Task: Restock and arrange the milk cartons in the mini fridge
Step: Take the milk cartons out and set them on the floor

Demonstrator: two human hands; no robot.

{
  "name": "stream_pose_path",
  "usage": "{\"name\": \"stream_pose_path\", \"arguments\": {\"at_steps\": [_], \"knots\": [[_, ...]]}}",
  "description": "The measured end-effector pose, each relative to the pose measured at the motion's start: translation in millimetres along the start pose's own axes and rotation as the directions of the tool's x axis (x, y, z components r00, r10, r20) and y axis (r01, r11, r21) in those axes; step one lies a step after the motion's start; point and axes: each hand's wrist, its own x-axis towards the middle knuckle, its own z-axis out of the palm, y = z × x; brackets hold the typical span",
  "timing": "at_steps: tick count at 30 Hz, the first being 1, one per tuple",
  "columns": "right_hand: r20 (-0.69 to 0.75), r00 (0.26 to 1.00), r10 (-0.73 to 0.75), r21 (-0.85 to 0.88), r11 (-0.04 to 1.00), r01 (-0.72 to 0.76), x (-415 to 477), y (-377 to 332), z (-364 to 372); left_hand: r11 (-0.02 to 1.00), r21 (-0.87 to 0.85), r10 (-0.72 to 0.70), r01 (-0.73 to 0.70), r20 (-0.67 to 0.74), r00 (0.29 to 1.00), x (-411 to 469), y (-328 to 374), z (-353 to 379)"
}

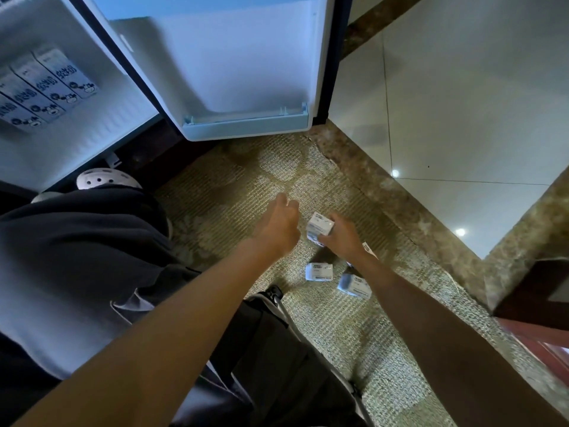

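Note:
My right hand grips a small white-and-blue milk carton just above the carpet. My left hand hovers beside it to the left, fingers relaxed and holding nothing. Two more cartons lie on the carpet below my right wrist, and part of another shows behind that wrist. The mini fridge stands open at the upper left. Several cartons are lined up in a row inside it.
The open fridge door hangs ahead, its lower shelf holding nothing. My knees and dark clothing fill the left. A brown stone border edges the carpet, with glossy tiles beyond. Dark wooden furniture stands at the right.

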Motion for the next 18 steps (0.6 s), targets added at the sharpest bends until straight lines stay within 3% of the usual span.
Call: {"name": "stream_pose_path", "arguments": {"at_steps": [4, 8, 14, 18], "knots": [[-0.048, 0.978, 0.204, 0.001, 0.979, -0.204, 11.1, 20.6, 20.6, 0.998, 0.051, -0.050, 0.047, 0.073, 0.996, -2.9, -12.2, 12.6], [0.012, 0.957, 0.288, -0.086, 0.954, -0.286, 9.3, 30.1, 34.0, 0.996, 0.064, -0.076, 0.067, 0.142, 0.987, -4.3, -15.6, 22.6], [0.040, 0.956, 0.291, -0.242, 0.931, -0.274, 6.1, 39.0, 36.6, 0.996, 0.052, -0.074, 0.067, 0.140, 0.987, -5.6, -8.5, 22.2], [0.115, 0.971, 0.208, -0.373, 0.915, -0.152, 5.4, 28.5, 21.8, 0.997, 0.042, -0.077, 0.072, 0.124, 0.989, -9.8, -2.8, 14.4]]}}
